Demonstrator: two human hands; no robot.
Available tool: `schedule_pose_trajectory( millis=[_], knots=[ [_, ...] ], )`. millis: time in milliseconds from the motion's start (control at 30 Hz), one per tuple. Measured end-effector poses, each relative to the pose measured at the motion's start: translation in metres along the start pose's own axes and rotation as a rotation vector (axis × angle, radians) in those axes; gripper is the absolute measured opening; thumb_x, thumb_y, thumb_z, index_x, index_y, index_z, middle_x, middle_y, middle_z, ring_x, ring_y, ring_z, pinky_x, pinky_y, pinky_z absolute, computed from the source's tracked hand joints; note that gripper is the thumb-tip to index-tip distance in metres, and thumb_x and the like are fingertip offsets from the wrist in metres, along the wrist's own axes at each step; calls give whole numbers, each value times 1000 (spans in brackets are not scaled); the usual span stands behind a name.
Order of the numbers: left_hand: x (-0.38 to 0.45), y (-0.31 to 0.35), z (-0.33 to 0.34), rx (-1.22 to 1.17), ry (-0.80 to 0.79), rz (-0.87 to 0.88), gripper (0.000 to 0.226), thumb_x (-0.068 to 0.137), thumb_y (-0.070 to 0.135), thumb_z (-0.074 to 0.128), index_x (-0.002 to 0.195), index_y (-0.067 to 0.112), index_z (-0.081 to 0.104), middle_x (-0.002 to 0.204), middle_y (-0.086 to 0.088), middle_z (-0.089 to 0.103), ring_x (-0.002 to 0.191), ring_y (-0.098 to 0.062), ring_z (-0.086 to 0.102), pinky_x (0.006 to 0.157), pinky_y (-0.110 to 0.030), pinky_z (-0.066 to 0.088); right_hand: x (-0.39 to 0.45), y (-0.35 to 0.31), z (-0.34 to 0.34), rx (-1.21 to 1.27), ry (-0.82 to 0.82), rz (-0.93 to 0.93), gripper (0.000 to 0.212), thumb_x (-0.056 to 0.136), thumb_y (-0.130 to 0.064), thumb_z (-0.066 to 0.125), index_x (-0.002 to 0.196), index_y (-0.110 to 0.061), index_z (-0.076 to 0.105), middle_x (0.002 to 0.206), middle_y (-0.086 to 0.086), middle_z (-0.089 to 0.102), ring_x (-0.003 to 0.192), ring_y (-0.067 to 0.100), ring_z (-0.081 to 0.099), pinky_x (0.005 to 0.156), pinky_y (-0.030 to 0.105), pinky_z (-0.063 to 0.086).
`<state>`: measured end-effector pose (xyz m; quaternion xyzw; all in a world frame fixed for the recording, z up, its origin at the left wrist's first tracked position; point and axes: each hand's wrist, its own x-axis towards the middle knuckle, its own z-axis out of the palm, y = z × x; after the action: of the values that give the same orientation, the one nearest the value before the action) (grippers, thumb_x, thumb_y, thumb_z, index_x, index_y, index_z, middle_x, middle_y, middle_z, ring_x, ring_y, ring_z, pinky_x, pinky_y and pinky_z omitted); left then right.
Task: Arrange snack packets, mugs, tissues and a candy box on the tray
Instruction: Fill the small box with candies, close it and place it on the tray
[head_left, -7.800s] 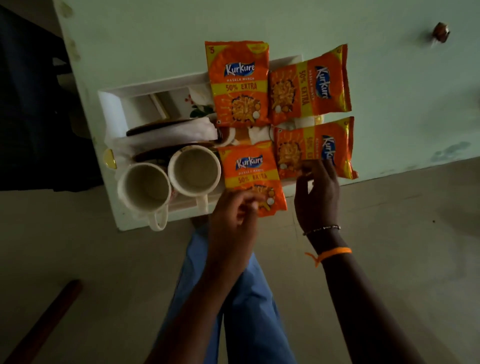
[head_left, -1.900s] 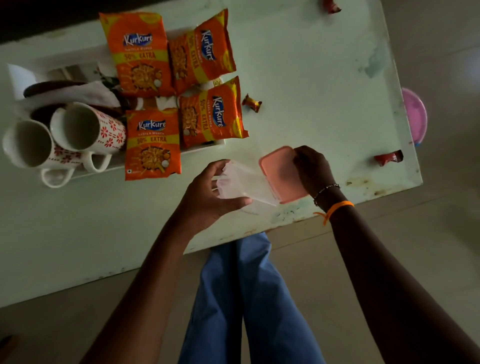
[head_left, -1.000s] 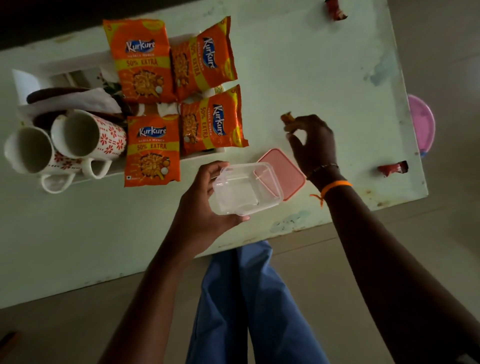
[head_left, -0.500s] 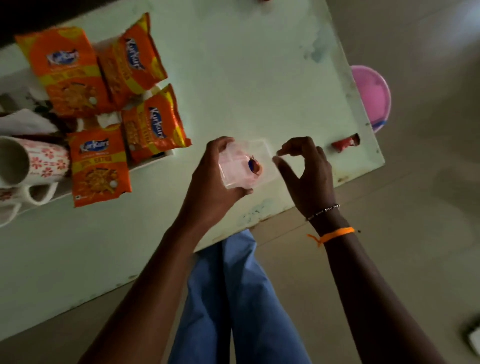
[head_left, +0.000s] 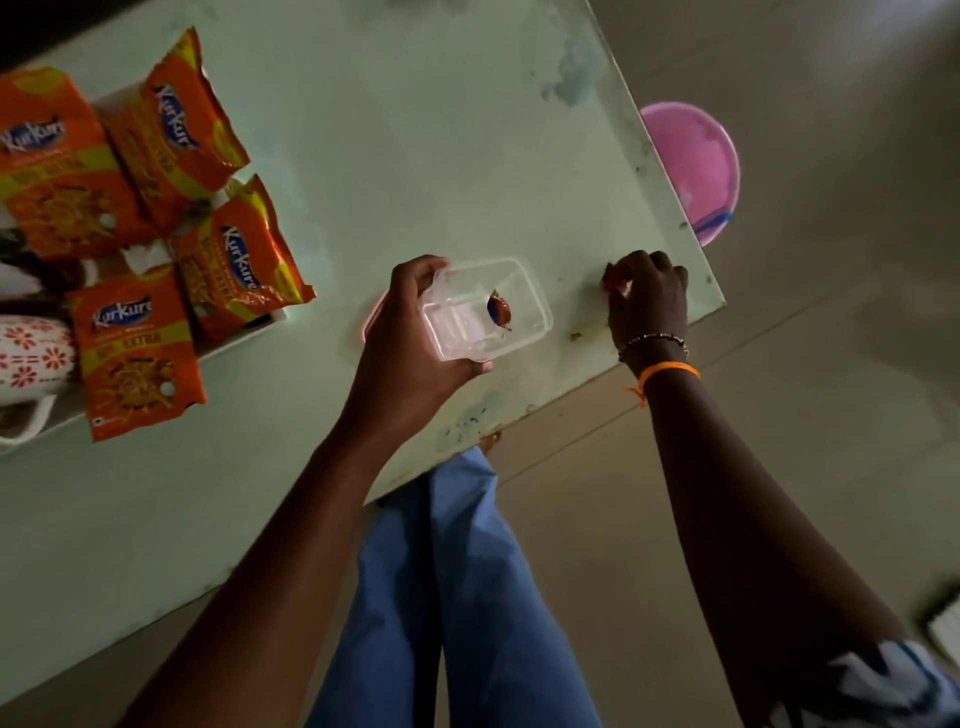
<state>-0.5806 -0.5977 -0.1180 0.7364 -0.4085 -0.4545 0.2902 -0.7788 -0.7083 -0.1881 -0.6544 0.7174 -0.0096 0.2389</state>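
My left hand (head_left: 410, 343) holds a clear plastic candy box (head_left: 483, 309) just above the pale green table (head_left: 415, 130). One red wrapped candy (head_left: 500, 309) lies inside it. The box's pink lid (head_left: 370, 321) peeks out from under my left hand. My right hand (head_left: 647, 301) is closed around a red wrapped candy (head_left: 615, 281) near the table's right edge. At the left, several orange Kurkure snack packets (head_left: 244, 265) lie over the white tray (head_left: 270, 318). A white mug with red flowers (head_left: 31, 358) stands at the left edge. White tissues (head_left: 148, 255) show between the packets.
A pink round bowl (head_left: 693, 166) sits on the floor beyond the table's right edge. My blue-trousered legs (head_left: 457, 597) are below the table's near edge. A white object (head_left: 943, 621) lies on the floor at the lower right.
The first candy was dropped into the box. My right hand moved right from beside the box to the table's edge and closed on another red candy. The view shifted left.
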Motion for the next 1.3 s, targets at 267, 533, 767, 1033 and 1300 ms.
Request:
schedule_pose_trajectory(
  millis=[267, 533, 767, 1033, 1300],
  knots=[
    [16, -6, -5, 7, 89, 10, 86, 56, 11, 85, 128, 19, 38, 132, 1, 50, 114, -7, 46, 80, 5, 37, -31, -59, -16, 510, -71, -117, 14, 82, -3, 59, 94, -2, 66, 80, 8, 67, 52, -2, 57, 56, 11, 46],
    [34, -2, -20, -21, 117, 49, 85, 60, 12, 83, 131, 19, 35, 136, -1, 47, 123, -13, 45, 91, -13, 46, -31, -120, -10, 501, -214, -268, 18, 79, -14, 68, 96, -8, 70, 70, -3, 65, 60, -6, 58, 59, -1, 35],
    [61, 2, -47, -59, 254, 22, 86, 59, 9, 83, 131, 18, 37, 134, 5, 46, 120, -5, 39, 84, 9, 31, 37, -154, -9, 343, -82, -398, 18, 82, -2, 55, 92, -5, 68, 95, 14, 68, 76, 23, 62, 71, 20, 44],
    [86, 6, -59, -85, 392, 3, 86, 60, 14, 83, 132, 21, 36, 123, 17, 41, 118, -3, 39, 82, 11, 29, 153, -206, 20, -187, -115, -598, 60, 83, -14, 58, 138, -20, 37, 153, 14, 16, 134, 37, 27, 106, 46, 36],
    [82, 7, -58, -91, 384, -18, 86, 61, 15, 83, 133, 19, 37, 121, 16, 39, 116, -5, 40, 73, 11, 33, 183, -202, 29, -236, -179, -567, 61, 83, -22, 61, 138, -11, 36, 147, 15, 30, 130, 36, 35, 108, 44, 33]
  ],
)
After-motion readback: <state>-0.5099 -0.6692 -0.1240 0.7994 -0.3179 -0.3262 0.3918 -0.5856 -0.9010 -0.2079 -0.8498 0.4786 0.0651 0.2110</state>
